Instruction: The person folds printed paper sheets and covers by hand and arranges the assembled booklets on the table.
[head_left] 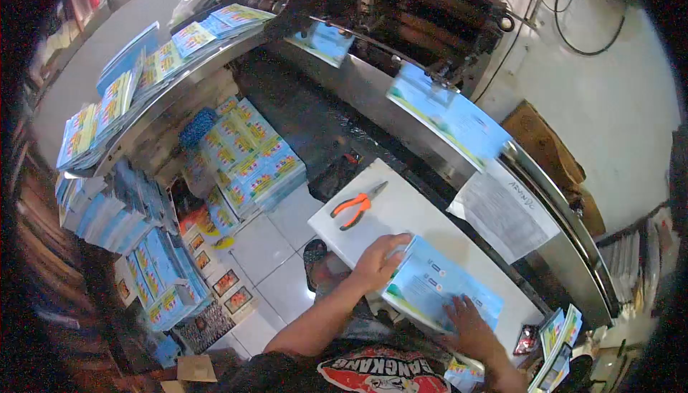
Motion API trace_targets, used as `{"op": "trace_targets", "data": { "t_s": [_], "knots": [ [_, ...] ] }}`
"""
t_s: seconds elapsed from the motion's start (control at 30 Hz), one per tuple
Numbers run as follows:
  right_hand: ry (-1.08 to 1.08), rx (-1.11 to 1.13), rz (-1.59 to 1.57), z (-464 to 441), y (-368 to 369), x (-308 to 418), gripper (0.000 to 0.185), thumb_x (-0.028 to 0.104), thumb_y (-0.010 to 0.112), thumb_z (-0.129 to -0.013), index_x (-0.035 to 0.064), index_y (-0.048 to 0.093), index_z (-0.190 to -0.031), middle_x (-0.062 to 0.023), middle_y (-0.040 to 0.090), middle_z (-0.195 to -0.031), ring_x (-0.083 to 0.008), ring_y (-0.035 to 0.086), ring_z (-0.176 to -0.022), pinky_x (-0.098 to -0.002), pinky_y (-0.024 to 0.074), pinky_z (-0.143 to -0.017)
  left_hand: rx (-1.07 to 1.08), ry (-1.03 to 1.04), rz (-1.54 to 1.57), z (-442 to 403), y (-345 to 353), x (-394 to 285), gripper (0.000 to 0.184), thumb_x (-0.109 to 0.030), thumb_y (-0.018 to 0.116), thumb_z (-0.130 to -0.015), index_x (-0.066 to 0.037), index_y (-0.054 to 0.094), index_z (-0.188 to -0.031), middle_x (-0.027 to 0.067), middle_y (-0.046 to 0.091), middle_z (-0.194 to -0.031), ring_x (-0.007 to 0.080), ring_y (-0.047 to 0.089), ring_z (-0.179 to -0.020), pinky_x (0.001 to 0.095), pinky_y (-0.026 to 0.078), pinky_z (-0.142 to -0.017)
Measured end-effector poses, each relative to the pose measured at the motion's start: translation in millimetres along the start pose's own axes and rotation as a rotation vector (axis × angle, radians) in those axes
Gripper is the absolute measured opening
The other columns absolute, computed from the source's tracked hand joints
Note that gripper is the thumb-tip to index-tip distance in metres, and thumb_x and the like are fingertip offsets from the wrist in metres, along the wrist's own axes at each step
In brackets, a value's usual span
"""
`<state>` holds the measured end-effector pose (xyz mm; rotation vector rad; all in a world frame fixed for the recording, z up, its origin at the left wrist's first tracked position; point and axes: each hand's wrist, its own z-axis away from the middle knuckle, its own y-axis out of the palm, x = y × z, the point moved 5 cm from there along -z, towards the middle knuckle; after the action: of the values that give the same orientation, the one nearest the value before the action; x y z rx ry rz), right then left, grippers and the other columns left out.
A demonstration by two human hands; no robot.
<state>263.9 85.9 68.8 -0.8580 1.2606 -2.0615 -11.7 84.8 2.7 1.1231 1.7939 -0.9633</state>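
A blue printed booklet stack (438,282) lies on the white bench (401,210) close to my body. At its left end, my left hand (381,262) grips the edge, thumb and fingers closed round it. My right hand (469,325) rests on the stack's near right part with its fingers spread. Orange-handled pliers (358,207) lie on the bench beyond my left hand. A white sheet with handwriting (505,210) hangs over the machine's rail at the right of the bench.
Blue printed sheets (451,117) sit on the machine rail (373,96). More stacks (251,153) stand on the tiled floor (269,267), and others line the curved shelf (168,78) at the left. Booklets (555,343) stand at the bench's right end.
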Motion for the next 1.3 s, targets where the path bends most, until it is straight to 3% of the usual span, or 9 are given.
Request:
{"op": "trace_targets", "data": {
  "t_s": [0.07,0.2,0.33,0.5,0.6,0.73,0.9,1.03,1.3],
  "knots": [
    [0.009,0.148,-0.181,-4.5,-32.2,-6.0,0.042,0.025,0.06,-0.088,0.0067,0.058,-0.126,-0.016,0.062,-0.122,-0.0302,0.062,-0.108,-0.0388,0.0494,-0.094,-0.018,0.033,0.03,1.2,1.9,5.5,0.039,-0.025,0.052,-0.096,-0.005,0.053,-0.129,0.017,0.06,-0.12,0.0322,0.058,-0.111,0.0397,0.045,-0.097],
    [0.281,-0.22,0.026,-5.1,-118.4,-36.1,0.03,0.007,0.056,-0.079,0.0078,0.068,-0.106,-0.0215,0.066,-0.09,-0.0406,0.064,-0.081,-0.0454,0.0512,-0.072,-0.032,0.02,0.085,3.4,2.9,6.7,0.04,-0.025,0.052,-0.097,-0.004,0.053,-0.13,0.0171,0.061,-0.119,0.0325,0.058,-0.111,0.0394,0.045,-0.096],
    [0.59,-0.705,0.059,-12.6,-209.7,-105.0,0.035,0.006,0.05,-0.089,0.0028,0.061,-0.121,-0.0231,0.066,-0.105,-0.0374,0.065,-0.092,-0.0421,0.0504,-0.08,-0.019,-0.005,0.006,0.1,6.5,7.9,0.039,-0.024,0.052,-0.096,-0.003,0.053,-0.129,0.0171,0.061,-0.119,0.0322,0.058,-0.109,0.0389,0.046,-0.094],
    [0.36,-1.292,0.434,-74.7,-296.7,-117.0,0.039,0.012,0.044,-0.097,0.0139,0.053,-0.135,-0.0123,0.052,-0.139,-0.0282,0.051,-0.127,-0.0389,0.0425,-0.104,-0.008,-0.002,-0.028,-1.3,1.6,2.3,0.038,-0.023,0.054,-0.095,-0.003,0.054,-0.128,0.0166,0.061,-0.119,0.0324,0.058,-0.108,0.0387,0.046,-0.093],
    [0.31,-1.072,0.375,-140.0,-254.7,-152.3,0.049,0.011,0.049,-0.093,0.021,0.046,-0.141,-0.0117,0.043,-0.147,-0.0291,0.043,-0.134,-0.0398,0.0401,-0.107,-0.009,-0.019,-0.062,-2.5,2.3,2.8,0.037,-0.023,0.055,-0.095,-0.003,0.055,-0.126,0.0165,0.061,-0.119,0.0328,0.059,-0.109,0.0389,0.047,-0.093],
    [0.186,-0.792,0.437,-173.4,-165.1,-122.6,0.048,0.004,0.045,-0.089,0.0098,0.048,-0.137,-0.016,0.046,-0.144,-0.0368,0.044,-0.131,-0.0432,0.0386,-0.109,-0.027,-0.048,-0.093,-3.7,1.9,-0.7,0.035,-0.023,0.057,-0.094,-0.003,0.057,-0.123,0.0163,0.061,-0.119,0.0332,0.059,-0.109,0.0394,0.046,-0.093],
    [0.197,-0.468,0.096,-113.3,-98.7,-68.6,0.035,0.018,0.055,-0.089,0.004,0.056,-0.121,-0.0174,0.065,-0.113,-0.0367,0.062,-0.101,-0.0452,0.0498,-0.09,-0.034,-0.016,-0.038,-1.9,0.4,-5.3,0.033,-0.02,0.057,-0.094,-0.003,0.059,-0.122,0.0167,0.062,-0.118,0.0324,0.059,-0.11,0.039,0.046,-0.094],
    [0.074,-0.307,0.091,-39.4,-24.5,-7.7,0.08,0.045,0.074,-0.074,-0.0005,0.046,-0.134,-0.0242,0.049,-0.136,-0.0393,0.047,-0.125,-0.0463,0.0413,-0.101,-0.08,-0.043,0.085,0.6,2.2,6.9,0.032,-0.017,0.056,-0.093,-0.002,0.06,-0.121,0.0175,0.063,-0.118,0.0316,0.06,-0.109,0.0378,0.046,-0.095],
    [0.0,-0.167,-0.052,18.0,18.8,18.1,0.062,0.036,0.07,-0.08,0.0016,0.052,-0.13,-0.02,0.048,-0.138,-0.038,0.045,-0.128,-0.046,0.0412,-0.102,-0.076,-0.04,0.208,1.4,0.5,3.6,0.035,-0.018,0.051,-0.097,0.002,0.056,-0.125,0.0165,0.063,-0.12,0.0259,0.058,-0.115,0.0369,0.043,-0.1]
  ]
}}
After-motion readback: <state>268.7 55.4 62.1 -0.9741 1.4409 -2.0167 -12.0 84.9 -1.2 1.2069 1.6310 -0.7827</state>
